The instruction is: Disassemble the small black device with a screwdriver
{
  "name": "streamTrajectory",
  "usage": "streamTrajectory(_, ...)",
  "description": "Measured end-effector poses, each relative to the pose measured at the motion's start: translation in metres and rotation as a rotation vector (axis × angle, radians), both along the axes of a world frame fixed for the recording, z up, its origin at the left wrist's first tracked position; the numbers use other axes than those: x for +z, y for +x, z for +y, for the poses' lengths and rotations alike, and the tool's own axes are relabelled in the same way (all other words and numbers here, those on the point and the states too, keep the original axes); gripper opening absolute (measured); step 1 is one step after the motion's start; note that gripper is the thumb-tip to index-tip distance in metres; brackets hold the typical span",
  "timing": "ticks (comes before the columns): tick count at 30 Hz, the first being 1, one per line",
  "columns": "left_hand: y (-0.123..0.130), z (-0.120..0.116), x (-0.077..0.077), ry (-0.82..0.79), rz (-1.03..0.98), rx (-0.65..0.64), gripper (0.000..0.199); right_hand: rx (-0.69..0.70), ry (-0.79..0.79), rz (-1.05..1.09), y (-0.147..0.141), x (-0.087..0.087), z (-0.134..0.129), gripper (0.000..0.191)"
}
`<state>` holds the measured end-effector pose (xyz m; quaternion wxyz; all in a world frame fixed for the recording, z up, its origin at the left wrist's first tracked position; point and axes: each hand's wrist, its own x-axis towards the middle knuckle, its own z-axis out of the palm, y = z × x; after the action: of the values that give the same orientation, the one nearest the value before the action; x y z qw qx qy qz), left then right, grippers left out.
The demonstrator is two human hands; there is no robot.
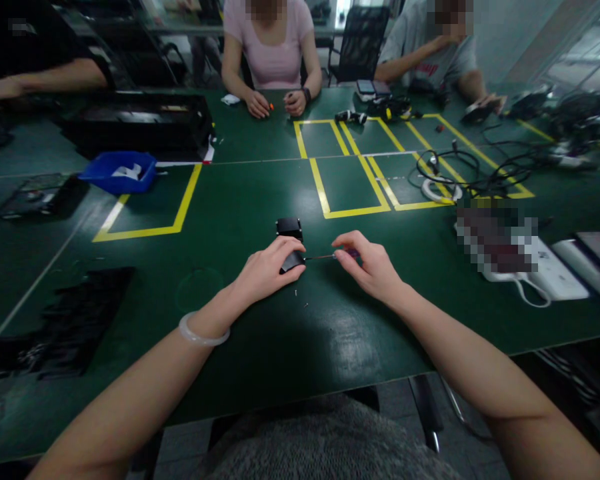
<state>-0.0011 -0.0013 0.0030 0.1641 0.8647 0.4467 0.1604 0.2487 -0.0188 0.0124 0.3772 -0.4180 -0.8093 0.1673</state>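
My left hand (275, 264) is closed around a small black plastic part (292, 261), holding it against the green table. In my right hand (367, 263) is a slim screwdriver (321, 257), gripped between thumb and fingers. Its shaft lies nearly level, and the tip meets the right edge of the black part. Just beyond my left fingers rests another black block (289, 227) with small bright spots at its corners. Two tiny screws (296, 293) lie on the table nearer to me.
A blue tray (100, 175) and a long black housing (135, 123) stand at the left. Black parts (65, 320) lie at the near left. Cables (480, 170) and a white power strip (555, 273) occupy the right. A person in pink (275, 50) sits opposite, hands on the table.
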Motion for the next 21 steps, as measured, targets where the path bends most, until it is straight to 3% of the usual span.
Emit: streamTrajectory(21, 0.0006, -0.0005, 0.0018, -0.002, 0.001, -0.005, 0.032, 0.0, 0.004, 0.057, -0.001, 0.0011, -0.0002, 0.018)
